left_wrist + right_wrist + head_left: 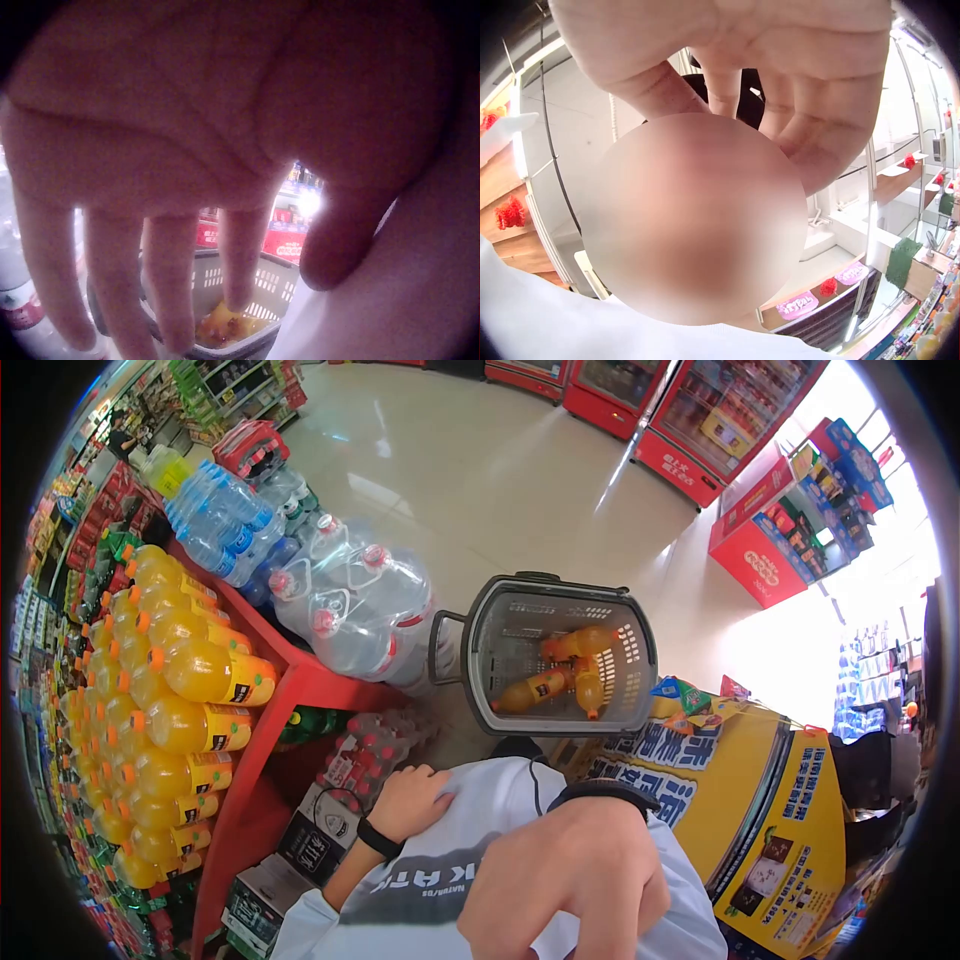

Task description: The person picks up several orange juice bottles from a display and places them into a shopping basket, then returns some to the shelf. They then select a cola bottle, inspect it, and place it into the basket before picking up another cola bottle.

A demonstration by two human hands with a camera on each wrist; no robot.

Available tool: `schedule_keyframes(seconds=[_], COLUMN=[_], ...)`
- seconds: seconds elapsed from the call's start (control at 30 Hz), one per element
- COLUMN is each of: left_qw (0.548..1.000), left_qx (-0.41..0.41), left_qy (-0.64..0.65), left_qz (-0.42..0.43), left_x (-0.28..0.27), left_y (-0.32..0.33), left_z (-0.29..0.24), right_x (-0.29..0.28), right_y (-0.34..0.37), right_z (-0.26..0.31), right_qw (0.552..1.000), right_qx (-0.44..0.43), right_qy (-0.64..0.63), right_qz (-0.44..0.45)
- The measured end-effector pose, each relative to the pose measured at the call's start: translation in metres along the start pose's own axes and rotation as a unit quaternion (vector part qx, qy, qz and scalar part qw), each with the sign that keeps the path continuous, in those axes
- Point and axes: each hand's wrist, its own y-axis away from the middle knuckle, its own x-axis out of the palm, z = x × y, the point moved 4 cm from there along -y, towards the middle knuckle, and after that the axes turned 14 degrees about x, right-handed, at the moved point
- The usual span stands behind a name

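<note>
it looks like a pause: orange bottles lie in the grey basket ahead; the left hand is loose, the raised right hand's grip i can't tell; handling the basket calls for lowering it; the shirt reads "kat", the yellow display carries blue chinese characters

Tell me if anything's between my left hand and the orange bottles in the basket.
Yes: the near rim of the basket stands between your left hand and the orange bottles; nothing visible covers them from above.
</note>
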Motion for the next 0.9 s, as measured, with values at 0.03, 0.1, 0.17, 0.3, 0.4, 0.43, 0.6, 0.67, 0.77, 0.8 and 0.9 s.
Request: schedule_keyframes(seconds=[0.03, 0.1, 0.17, 0.3, 0.4, 0.43, 0.6, 0.67, 0.77, 0.8, 0.9], left_qw=[1.000, 1.000, 1.000, 1.000, 1.000, 1.000, 0.997, 0.997, 0.997, 0.997, 0.997], left_qx=[-0.002, -0.006, 0.000, 0.007, 0.004, 0.003, 0.016, 0.007, -0.001, -0.002, -0.017], left_qy=[-0.003, -0.009, -0.010, -0.011, -0.009, -0.008, 0.007, 0.010, 0.012, 0.012, 0.017], left_qz=[0.004, 0.011, 0.007, 0.000, 0.001, -0.001, -0.072, -0.070, -0.075, -0.078, -0.078], left_x=[-0.003, -0.008, -0.006, -0.007, -0.006, -0.006, -0.002, -0.001, 0.002, 0.003, 0.005], left_y=[-0.003, -0.010, -0.015, -0.018, -0.017, -0.016, -0.009, -0.007, -0.002, 0.000, 0.002], left_z=[-0.002, -0.006, -0.005, -0.003, 0.000, 0.001, 0.003, 0.005, 0.008, 0.007, 0.008], right_x=[-0.001, -0.003, -0.005, -0.007, -0.006, -0.007, -0.002, -0.005, -0.010, -0.011, -0.012], right_y=[0.002, 0.005, 0.006, 0.007, 0.008, 0.007, 0.005, -0.002, -0.010, -0.009, -0.002], right_z=[0.002, 0.004, 0.007, 0.011, 0.010, 0.010, 0.006, 0.007, 0.008, 0.007, 0.002], right_qw=[1.000, 1.000, 1.000, 1.000, 1.000, 1.000, 0.999, 1.000, 0.998, 0.997, 0.982], right_qx=[-0.001, -0.010, -0.014, 0.009, 0.011, 0.012, 0.020, 0.028, 0.037, 0.059, 0.167], right_qy=[0.002, 0.013, 0.024, 0.014, 0.011, 0.010, 0.004, 0.010, 0.028, 0.022, -0.019], right_qz=[-0.003, -0.008, -0.006, -0.017, -0.023, -0.024, -0.029, -0.011, 0.036, 0.051, 0.088])
